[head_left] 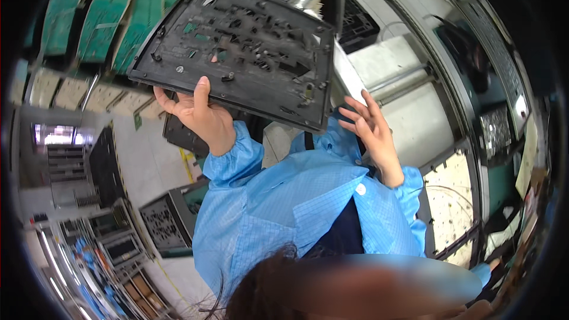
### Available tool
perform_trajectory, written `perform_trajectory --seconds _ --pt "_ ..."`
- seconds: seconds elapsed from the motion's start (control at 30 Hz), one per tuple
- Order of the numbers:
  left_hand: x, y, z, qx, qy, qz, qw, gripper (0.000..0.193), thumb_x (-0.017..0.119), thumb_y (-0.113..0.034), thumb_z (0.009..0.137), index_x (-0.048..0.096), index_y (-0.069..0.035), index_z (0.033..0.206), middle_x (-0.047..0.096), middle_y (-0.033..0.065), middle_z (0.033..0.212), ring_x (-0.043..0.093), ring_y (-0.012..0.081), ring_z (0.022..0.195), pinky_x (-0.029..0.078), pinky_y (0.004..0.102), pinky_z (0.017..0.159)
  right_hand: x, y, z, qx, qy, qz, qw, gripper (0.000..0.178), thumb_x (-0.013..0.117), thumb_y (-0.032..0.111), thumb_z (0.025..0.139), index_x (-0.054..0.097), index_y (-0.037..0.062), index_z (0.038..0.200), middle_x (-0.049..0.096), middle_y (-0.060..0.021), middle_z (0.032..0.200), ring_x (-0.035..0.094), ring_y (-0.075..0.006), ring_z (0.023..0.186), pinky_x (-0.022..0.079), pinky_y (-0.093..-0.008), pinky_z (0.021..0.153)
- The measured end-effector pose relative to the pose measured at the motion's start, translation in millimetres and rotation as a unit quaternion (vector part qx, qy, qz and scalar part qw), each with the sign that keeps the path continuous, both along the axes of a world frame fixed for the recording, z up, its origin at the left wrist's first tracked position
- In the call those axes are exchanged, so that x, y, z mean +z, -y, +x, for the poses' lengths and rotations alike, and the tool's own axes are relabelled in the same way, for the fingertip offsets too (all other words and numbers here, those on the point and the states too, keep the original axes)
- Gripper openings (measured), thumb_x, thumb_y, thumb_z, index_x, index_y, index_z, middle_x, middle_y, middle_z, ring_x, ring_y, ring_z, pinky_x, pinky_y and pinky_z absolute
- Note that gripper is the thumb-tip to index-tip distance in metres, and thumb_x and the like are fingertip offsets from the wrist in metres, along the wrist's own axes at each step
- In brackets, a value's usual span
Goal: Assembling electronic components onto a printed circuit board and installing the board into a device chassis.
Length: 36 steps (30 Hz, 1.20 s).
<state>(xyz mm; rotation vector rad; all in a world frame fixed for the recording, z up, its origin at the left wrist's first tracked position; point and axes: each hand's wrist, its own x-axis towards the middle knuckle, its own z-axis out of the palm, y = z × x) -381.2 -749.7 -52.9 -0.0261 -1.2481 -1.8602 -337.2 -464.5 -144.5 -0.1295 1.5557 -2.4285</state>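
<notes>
A black rectangular fixture plate (237,47) with many cut-outs and small clips is held up, tilted, in front of me. My left hand (204,115) grips its near left edge, thumb on the upper face and fingers underneath. Beside the plate's right edge, my right hand (373,133) is raised with its fingers spread and nothing in it. A gap shows between that hand and the plate. Behind the right fingertips is a bright white strip (349,74), whose kind I cannot make out.
Green boards (104,15) stand in a row at the upper left. Pale panels (415,115) lie along a metal-railed line on the right. Another black fixture (163,222) is low on the left, near shelving (121,249). Another person's blue sleeve (483,272) shows at the lower right.
</notes>
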Motion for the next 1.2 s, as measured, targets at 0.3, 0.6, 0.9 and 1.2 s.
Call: perform_trajectory --seconds 0.3,0.6,0.9,1.2 --pt "-26.0 -87.5 -64.0 -0.121 0.046 -0.262 0.956 0.083 0.061 -0.012 0.088 0.011 0.003 0.153 0.032 0.0222 0.151 0.042 0.0322 0.135 0.037 0.0494 0.111 -14.7 -50.4 17.6 -0.278 0.046 -0.178 0.943 0.074 0.054 -0.012 0.087 0.024 0.0006 0.153 0.048 -0.0133 0.141 0.059 -0.0239 0.112 0.051 -0.0361 0.097" --pt "-100.6 -100.9 -208.6 -0.436 0.408 -0.202 0.776 0.096 0.038 -0.076 0.091 0.050 0.008 0.136 0.064 0.0168 0.115 0.064 0.0158 0.084 0.048 0.0205 0.071 -32.1 -99.0 53.0 -0.438 0.081 -0.054 0.894 0.078 0.049 -0.015 0.088 0.012 0.0012 0.155 0.034 -0.0168 0.151 0.062 -0.0306 0.112 0.056 -0.0368 0.094" --pt "-143.6 -143.2 -225.0 -0.343 0.342 -0.421 0.767 0.072 0.046 -0.059 0.098 0.055 0.004 0.130 0.057 0.0238 0.125 0.048 0.0316 0.120 0.033 0.0372 0.106 -39.3 -101.8 37.1 -0.470 0.125 -0.030 0.873 0.079 0.043 -0.019 0.085 0.014 0.0029 0.155 0.034 -0.0154 0.150 0.063 -0.0281 0.109 0.056 -0.0342 0.092" --pt "-133.7 -163.7 -202.5 -0.266 0.344 -0.567 0.699 0.071 0.051 -0.059 0.095 0.060 0.006 0.125 0.053 0.0350 0.123 0.043 0.0411 0.123 0.034 0.0417 0.106 -53.0 -104.6 27.5 -0.482 0.168 0.017 0.860 0.077 0.047 -0.013 0.087 0.015 0.0013 0.155 0.026 -0.0191 0.157 0.045 -0.0304 0.133 0.047 -0.0393 0.104"
